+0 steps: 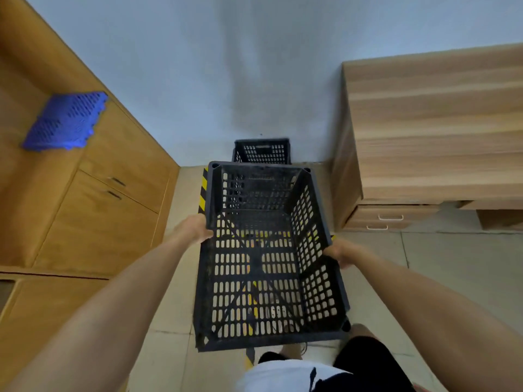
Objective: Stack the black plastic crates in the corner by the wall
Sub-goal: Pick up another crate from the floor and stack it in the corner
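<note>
A person carries a large black plastic crate (266,250) with both arms stretched forward, the crate held off the floor and open side up, so the tiled floor (441,258) and strips of yellow-and-black hazard tape (203,190) show through its slotted bottom. The left hand (198,228) is clamped on the crate's left rim, fingers curled over the edge; the right hand (338,251) is wrapped on the right rim in the same way, its fingers partly hidden behind the crate wall. Just beyond the far end of the carried crate, a second black crate (263,151) stands on the floor against the pale wall (226,66), also open side up; whether it touches the wall cannot be told. To the left of the carried crate stands a wooden cabinet (113,193) with dark handles, and a stack of blue perforated plastic pieces (66,121) lies on its top. To the right of the carried crate is a light wooden table (438,131), with a low drawer unit (387,217) beneath it, well apart from the crate. Below the near end of the crate, the person's white shirt (283,374) and dark shorts (365,360) appear.
</note>
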Motion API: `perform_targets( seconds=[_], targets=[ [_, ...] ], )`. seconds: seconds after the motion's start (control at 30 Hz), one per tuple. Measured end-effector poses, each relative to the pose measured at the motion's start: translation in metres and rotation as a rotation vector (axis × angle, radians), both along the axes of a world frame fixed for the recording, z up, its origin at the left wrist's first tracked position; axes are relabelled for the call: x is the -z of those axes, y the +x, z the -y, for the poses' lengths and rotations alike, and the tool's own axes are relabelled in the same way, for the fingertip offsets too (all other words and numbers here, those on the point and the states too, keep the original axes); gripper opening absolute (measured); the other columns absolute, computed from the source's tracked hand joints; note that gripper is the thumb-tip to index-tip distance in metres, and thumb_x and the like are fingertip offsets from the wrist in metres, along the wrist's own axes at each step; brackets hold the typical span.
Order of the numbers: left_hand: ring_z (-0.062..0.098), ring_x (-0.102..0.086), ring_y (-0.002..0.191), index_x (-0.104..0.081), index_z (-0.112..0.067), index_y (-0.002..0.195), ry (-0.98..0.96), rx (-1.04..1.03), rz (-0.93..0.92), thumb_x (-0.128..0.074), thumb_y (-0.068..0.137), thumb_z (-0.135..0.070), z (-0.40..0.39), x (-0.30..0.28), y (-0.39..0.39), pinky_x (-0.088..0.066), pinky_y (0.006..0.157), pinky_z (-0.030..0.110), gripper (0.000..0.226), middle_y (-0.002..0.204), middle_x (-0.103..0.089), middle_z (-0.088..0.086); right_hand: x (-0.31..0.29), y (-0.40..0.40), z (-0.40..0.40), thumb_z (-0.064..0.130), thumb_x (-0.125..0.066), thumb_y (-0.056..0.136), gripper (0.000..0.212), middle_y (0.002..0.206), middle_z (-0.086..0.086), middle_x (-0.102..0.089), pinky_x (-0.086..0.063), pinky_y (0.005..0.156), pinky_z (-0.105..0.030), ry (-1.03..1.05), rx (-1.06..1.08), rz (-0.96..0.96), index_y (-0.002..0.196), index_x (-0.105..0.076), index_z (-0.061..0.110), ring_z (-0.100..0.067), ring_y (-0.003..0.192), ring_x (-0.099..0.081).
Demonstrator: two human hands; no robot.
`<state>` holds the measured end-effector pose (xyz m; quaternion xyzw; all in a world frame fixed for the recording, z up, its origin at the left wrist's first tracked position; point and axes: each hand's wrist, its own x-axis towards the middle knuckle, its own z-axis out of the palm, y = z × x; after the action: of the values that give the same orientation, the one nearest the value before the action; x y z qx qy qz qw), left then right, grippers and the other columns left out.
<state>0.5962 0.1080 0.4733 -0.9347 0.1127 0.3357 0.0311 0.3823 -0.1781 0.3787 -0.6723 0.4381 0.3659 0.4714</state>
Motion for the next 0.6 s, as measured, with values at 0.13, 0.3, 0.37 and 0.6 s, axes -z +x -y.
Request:
perform_targets(
  seconds=[0.13, 0.3, 0.37, 0.6],
  targets=[
    [0.024, -0.066, 0.087, -0.053, -0.01, 0.096, 0.023, 0.028, -0.019, -0.061, 0.093, -0.023, 0.0, 0.004, 0.05, -0.056, 0.086, 0.039, 0.014, 0.084, -0.064, 0.005, 0.008, 0.045, 0.0, 0.017, -0.06, 0.089, 0.03, 0.117, -0.018, -0.063, -0.055, 0.092, -0.049, 0.036, 0.053, -0.039, 0.115, -0.056, 0.003, -0.036, 0.105, -0.064],
    [0.023, -0.064, 0.092, -0.052, -0.018, 0.095, 0.094, 0.09, 0.013, -0.058, 0.094, -0.031, 0.014, 0.017, 0.102, -0.055, 0.088, 0.04, 0.015, 0.087, -0.062, 0.001, 0.067, 0.099, 0.02, 0.02, -0.063, 0.086, 0.033, 0.109, -0.017, -0.067, -0.057, 0.086, -0.05, 0.066, 0.075, -0.09, 0.114, -0.06, 0.002, -0.035, 0.099, -0.066],
    [0.023, -0.064, 0.093, -0.052, -0.017, 0.101, 0.123, 0.09, 0.035, -0.059, 0.094, -0.032, 0.025, 0.026, 0.126, -0.055, 0.088, 0.039, 0.017, 0.093, -0.063, 0.002, 0.077, 0.123, 0.03, 0.024, -0.064, 0.085, 0.038, 0.111, -0.016, -0.067, -0.057, 0.088, -0.048, 0.053, -0.002, -0.105, 0.116, -0.062, 0.001, -0.035, 0.101, -0.066],
    [0.022, -0.064, 0.087, -0.055, -0.016, 0.105, 0.156, 0.087, 0.02, -0.059, 0.092, -0.032, 0.078, 0.04, 0.23, -0.056, 0.082, 0.038, 0.021, 0.091, -0.064, 0.002, 0.069, 0.222, 0.08, 0.023, -0.059, 0.089, 0.033, 0.117, -0.019, -0.065, -0.055, 0.091, -0.046, 0.061, -0.014, -0.072, 0.111, -0.062, -0.002, -0.037, 0.102, -0.065]
  ],
)
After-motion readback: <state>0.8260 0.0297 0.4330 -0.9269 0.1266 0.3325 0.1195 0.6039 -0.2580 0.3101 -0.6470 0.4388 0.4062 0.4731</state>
